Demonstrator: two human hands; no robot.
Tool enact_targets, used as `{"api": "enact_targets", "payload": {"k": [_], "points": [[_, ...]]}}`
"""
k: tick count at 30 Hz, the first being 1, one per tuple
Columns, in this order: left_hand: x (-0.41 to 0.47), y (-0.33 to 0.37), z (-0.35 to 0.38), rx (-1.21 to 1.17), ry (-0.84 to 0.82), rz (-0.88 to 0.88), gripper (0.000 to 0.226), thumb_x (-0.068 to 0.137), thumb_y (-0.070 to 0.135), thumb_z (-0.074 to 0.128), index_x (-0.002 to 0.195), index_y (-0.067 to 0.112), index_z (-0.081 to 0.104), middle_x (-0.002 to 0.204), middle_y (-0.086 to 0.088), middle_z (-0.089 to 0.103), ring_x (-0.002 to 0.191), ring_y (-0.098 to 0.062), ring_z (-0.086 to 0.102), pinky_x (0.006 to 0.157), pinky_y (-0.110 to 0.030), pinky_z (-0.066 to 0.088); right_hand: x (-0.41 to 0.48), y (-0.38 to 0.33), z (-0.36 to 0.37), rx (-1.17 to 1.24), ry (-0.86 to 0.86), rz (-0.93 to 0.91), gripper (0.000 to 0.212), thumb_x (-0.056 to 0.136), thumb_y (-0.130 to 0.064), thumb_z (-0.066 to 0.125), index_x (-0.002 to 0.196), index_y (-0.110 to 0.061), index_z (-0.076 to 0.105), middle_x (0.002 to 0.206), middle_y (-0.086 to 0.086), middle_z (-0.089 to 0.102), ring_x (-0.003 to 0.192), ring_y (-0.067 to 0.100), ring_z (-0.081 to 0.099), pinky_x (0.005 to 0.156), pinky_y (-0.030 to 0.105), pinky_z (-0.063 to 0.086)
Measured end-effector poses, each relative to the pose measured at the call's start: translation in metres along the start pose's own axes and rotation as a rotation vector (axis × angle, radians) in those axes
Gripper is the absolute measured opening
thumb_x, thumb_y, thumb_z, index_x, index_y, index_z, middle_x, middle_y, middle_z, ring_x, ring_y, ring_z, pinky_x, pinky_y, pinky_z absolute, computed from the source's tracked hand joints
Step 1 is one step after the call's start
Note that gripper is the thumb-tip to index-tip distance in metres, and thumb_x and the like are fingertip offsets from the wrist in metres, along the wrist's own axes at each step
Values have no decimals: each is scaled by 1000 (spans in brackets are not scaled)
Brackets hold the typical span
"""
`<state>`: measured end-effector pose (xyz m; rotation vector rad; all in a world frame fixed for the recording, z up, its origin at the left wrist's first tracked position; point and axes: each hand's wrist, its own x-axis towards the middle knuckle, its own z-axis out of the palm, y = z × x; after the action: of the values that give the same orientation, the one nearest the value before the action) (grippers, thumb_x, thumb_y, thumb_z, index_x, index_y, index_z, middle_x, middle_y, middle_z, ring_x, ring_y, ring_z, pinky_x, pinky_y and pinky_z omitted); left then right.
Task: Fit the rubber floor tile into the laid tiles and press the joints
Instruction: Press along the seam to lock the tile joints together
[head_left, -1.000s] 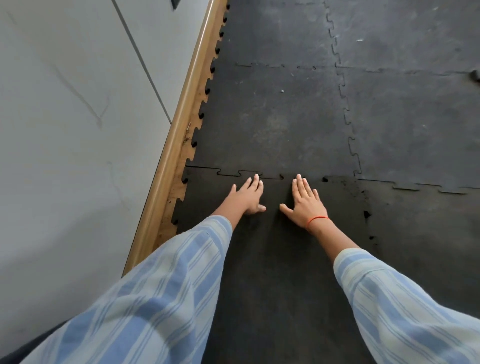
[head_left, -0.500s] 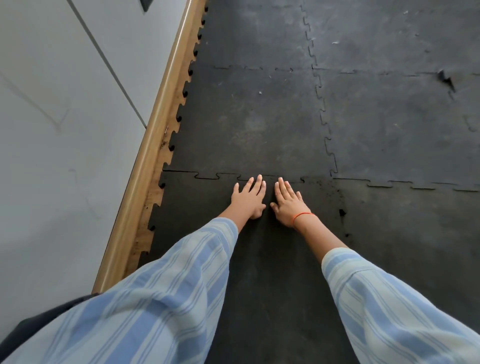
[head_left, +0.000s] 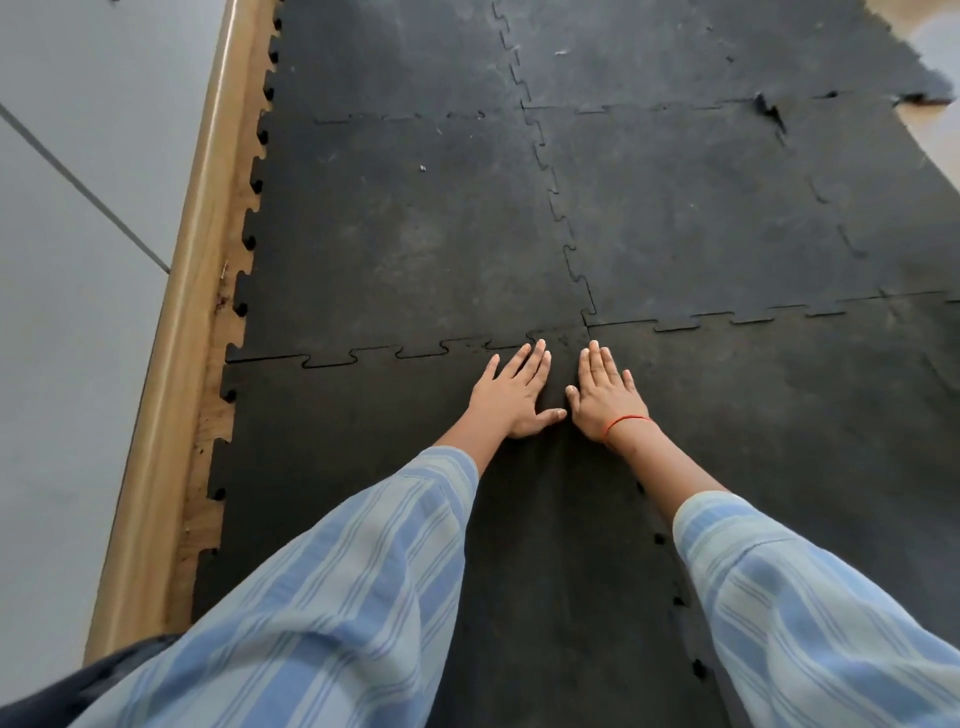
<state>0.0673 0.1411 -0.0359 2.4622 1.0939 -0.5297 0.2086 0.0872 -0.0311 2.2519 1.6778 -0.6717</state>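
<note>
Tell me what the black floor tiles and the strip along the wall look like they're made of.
Floor tiles: apparently matte black rubber, with a dull, scuffed surface and interlocking jigsaw edges. Strip along the wall: looks like light wood with a smooth satin sheen, though it could be wood-look laminate.

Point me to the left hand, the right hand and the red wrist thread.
left hand (head_left: 511, 397), head view, on the back of the hand.
right hand (head_left: 602, 397), head view, on the back of the hand.
red wrist thread (head_left: 626, 421), head view, on the strand across the wrist.

Wooden floor (head_left: 208, 415) along the skirting board (head_left: 171, 364), mostly covered by black interlocking rubber tiles (head_left: 405, 234); bare strip showing between skirting board and toothed tile edges, another bare patch far from it.
</note>
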Motion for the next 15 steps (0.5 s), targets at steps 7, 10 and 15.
{"api": "enact_targets", "payload": {"k": [7, 10, 15], "points": [[5, 7, -1, -14, -24, -45, 87, 95, 63, 27, 154, 16, -16, 160, 2, -27, 149, -15, -20, 119, -48, -8, 2, 3, 4, 39, -19, 0, 61, 103, -36, 16, 150, -12, -14, 158, 2, -23, 147, 17, -18, 120, 42, -3], [5, 9, -5, -20, -43, -52, 87, 96, 63, 26, 153, 16, -17, 160, 2, -27, 149, -16, -20, 119, -48, -8, 4, 1, 3, 98, -14, -7, 61, 103, -35, 18, 150, -11, -13, 159, 3, -22, 147, 18, -17, 120, 43, -3], [5, 13, -7, -43, -67, -91, 89, 94, 67, 27, 153, 17, -17, 159, 4, -28, 149, -15, -19, 120, -50, -5, -31, 17, 30, 298, 164, 50, 60, 103, -30, 25, 152, -6, -1, 161, 9, -9, 149, 20, -8, 120, 38, -2]]}}
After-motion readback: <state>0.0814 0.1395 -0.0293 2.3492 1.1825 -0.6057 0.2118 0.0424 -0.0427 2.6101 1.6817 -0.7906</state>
